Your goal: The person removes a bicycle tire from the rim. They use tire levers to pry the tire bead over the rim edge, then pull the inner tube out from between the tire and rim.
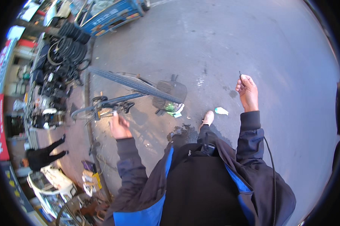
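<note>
A bicycle (121, 98) with a long dark tyre (136, 85) on top, seemingly turned over, is on the pavement ahead of me to the left. Its dark basket (172, 91) lies low, with something green and white at its near side. My left hand (120, 127) is beside the bicycle's left end, close to its dark mechanical parts. Its fingers are curled, and what they hold, if anything, does not show. Raised on the right and away from the bicycle, my right hand (248, 93) pinches a thin, short dark piece (240, 75) sticking up past the fingertips.
A white-and-green packet (221, 111) lies near my shoe (207, 118). Tyres (72, 49) and parts are heaped along the left kerb. A person in dark clothes (45, 155) is by the shopfronts. A white scooter (53, 184) stands lower left, a blue cart (111, 17) at top.
</note>
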Tool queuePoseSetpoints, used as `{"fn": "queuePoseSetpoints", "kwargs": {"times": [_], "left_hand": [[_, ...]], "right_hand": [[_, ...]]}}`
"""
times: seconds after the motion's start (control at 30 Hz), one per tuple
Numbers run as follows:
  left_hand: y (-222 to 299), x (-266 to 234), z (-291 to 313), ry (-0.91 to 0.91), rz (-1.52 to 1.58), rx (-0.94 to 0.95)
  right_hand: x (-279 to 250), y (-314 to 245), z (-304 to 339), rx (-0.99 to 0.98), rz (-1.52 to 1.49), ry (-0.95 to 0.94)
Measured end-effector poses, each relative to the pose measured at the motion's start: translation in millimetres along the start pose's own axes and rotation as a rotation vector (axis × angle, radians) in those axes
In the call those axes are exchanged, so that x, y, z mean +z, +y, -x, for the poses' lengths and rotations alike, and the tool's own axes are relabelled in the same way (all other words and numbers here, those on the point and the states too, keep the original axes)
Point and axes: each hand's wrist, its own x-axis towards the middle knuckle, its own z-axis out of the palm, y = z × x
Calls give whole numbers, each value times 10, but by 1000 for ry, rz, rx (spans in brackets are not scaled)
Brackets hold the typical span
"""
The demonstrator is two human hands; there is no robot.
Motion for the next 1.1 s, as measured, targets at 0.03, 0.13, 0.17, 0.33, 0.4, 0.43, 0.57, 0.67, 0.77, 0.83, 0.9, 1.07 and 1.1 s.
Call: {"fn": "queuePoseSetpoints", "kwargs": {"times": [0.03,0.13,0.17,0.33,0.4,0.43,0.57,0.67,0.77,0.83,0.9,1.07,1.1], "left_hand": [[146,174,-185,27,-1,70],[484,600,-698,141,-80,70],[570,735,-880,174,-61,59],[743,1143,-1675,110,-67,32],[736,1186,-1939,246,-176,-22],[737,1172,-2042,306,-228,-59],[698,1003,-2187,300,-229,-70],[574,858,-2003,312,-195,-39],[445,862,-1878,90,-153,208],[458,922,-1936,129,-116,19],[417,1026,-1896,241,-33,-12],[442,1117,-1590,286,-150,98],[418,1153,-1502,318,-154,92]], "right_hand": [[68,-39,-177,32,55,8],[381,-87,-612,64,127,-133],[505,-67,-734,81,145,-198],[998,11,-1181,168,266,-449],[1175,52,-1320,215,320,-534],[1254,69,-1394,230,344,-562],[1576,171,-1713,275,407,-620],[1849,295,-1880,318,470,-672],[2227,416,-2014,293,480,-823],[2547,513,-2049,360,497,-878],[2866,587,-2079,406,594,-981],[3443,838,-1981,483,596,-1173],[3520,891,-1957,498,588,-1213]]}}
